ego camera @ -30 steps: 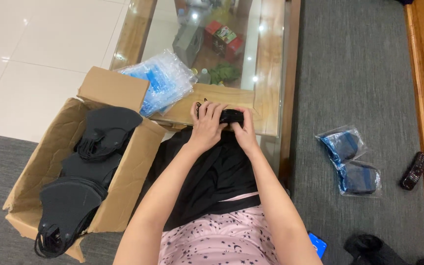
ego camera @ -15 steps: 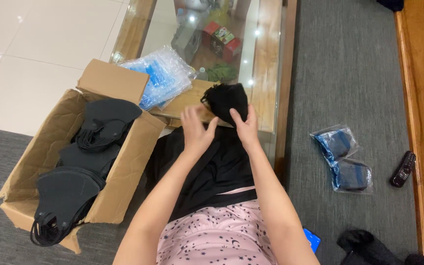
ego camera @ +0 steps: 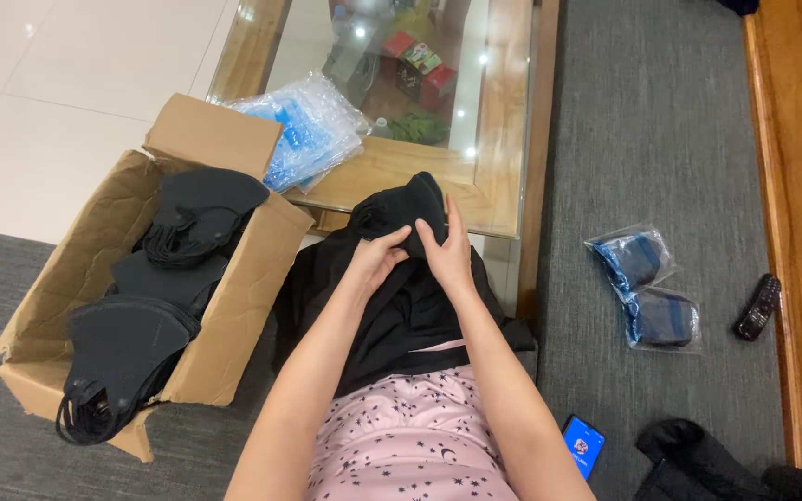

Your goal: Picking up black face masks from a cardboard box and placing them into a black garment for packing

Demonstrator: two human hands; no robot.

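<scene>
Your two forearms run up from the bottom of the view and meet over your lap, just in front of the glass-topped table (ego camera: 503, 139). Your left hand (ego camera: 378, 260) sits with its fingers curled over the near edge of a black bundle (ego camera: 401, 209), the knuckles turned toward you. Your right hand (ego camera: 447, 250) stands more upright beside it, palm facing left, fingers stretched up along the bundle's right side. The hands are close together, nearly touching, and both are closed on that same bundle, which is lifted a little above the black cloth (ego camera: 401, 315) spread across your knees and overlaps the table's wooden edge.

What the bundle really is stays hard to read: it is black on black against the cloth, and your fingers cover its lower part. It looks like the stacked black masks (ego camera: 141, 325) in the cardboard box (ego camera: 234, 306) on your left, but you cannot be sure.

A clear bag with blue contents (ego camera: 308, 130) lies on the table corner. On the grey carpet to your right lie two small packets of blue items (ego camera: 647, 288), a dark remote-like object (ego camera: 758, 306) by the wooden edge, and a phone (ego camera: 582, 445) with a lit screen. A dark shape at the bottom right corner is cut off by the frame.
</scene>
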